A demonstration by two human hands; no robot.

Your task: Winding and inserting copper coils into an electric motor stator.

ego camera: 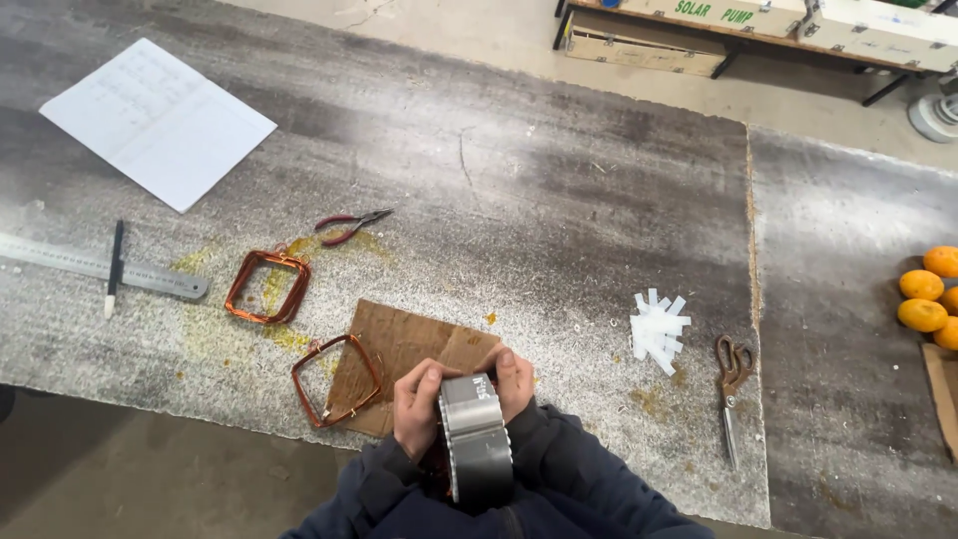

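Hands grip 1 grey steel stator core at the bench edge: left hand closed on its side at 9 o'clock, right hand curled over its top at 1 o'clock. Brown cardboard lies beneath. 2 copper wire coils sit at 10 o'clock, red-handled pliers at 11, white paper strips and scissors at 3.

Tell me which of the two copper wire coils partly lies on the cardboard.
The nearer copper coil, just beside the left hand: its right side overlaps the cardboard sheet. The other coil lies farther off, on the bare table.
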